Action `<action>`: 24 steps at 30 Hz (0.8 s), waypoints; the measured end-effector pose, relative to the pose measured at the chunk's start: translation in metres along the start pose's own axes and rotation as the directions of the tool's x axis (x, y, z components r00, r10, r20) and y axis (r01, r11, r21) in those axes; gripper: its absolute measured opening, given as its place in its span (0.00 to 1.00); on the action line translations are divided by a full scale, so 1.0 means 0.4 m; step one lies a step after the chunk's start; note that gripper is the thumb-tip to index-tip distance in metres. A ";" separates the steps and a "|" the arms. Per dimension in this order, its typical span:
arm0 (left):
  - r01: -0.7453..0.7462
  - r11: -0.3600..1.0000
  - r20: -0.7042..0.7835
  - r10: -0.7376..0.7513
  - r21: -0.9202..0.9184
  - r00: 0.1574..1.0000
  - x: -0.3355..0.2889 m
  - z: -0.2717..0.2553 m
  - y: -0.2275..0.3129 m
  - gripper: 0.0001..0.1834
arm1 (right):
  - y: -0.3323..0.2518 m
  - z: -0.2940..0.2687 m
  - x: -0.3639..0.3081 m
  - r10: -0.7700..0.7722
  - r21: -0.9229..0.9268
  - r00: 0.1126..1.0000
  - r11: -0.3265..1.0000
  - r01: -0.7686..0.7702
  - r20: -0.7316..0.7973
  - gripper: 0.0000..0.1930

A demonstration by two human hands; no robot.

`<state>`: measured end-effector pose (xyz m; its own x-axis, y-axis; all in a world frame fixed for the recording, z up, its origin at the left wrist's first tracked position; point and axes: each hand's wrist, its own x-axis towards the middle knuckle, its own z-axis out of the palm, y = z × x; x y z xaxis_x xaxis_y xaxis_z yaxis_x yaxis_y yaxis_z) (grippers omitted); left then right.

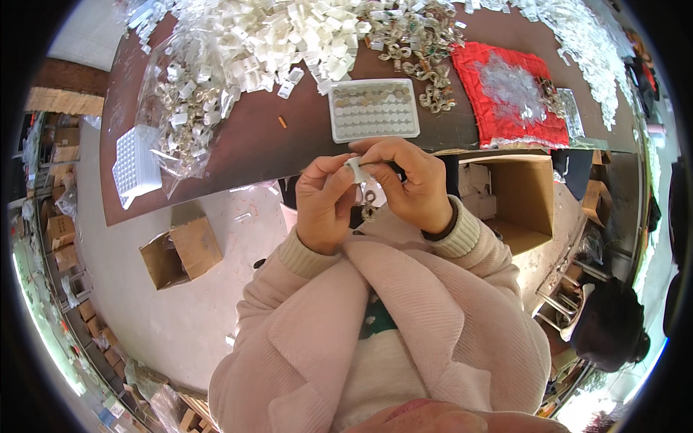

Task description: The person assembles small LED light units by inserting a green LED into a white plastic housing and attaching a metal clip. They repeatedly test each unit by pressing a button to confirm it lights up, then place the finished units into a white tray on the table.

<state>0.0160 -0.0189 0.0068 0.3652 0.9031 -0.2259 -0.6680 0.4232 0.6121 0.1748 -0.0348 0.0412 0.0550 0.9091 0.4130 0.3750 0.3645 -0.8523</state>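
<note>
One small white piece, by the near edge of the brown surface; left grip and right grip both pinching it. On surface: one white tray, one red cloth, white heap uncountable. Pale floor, left: one open carton.

Small plastic piece is white, the looped bundle mottled tan; coat pale pink with fine ribbed lines, knit cuffs cream. Tabletop is dark brown, heaped plastic casings creamy white, quilted cloth bright red, short stub orange. Cell tray shows white, gridded in rows, upper ones tan.
</note>
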 end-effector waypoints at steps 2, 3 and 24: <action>-0.002 1.000 0.019 0.002 0.003 1.000 0.003 -0.001 -0.002 0.07 | 0.002 -0.012 0.000 0.015 0.020 0.999 1.000 -0.016 0.037 0.06; -0.003 1.000 -0.022 0.003 0.013 1.000 0.003 -0.001 -0.005 0.06 | 0.005 -0.019 -0.002 0.028 0.005 0.998 1.000 -0.028 0.055 0.06; 0.184 0.982 0.170 -0.174 -0.045 0.970 0.038 -0.037 0.006 0.09 | 0.258 -0.219 0.020 0.222 -0.028 0.835 0.962 -0.272 -0.504 0.10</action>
<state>0.0103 -0.0032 -0.0062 0.5809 0.7898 -0.1969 -0.6175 0.5852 0.5256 0.2948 -0.0076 -0.0153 0.5957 0.7379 0.3174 0.3712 0.0976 -0.9234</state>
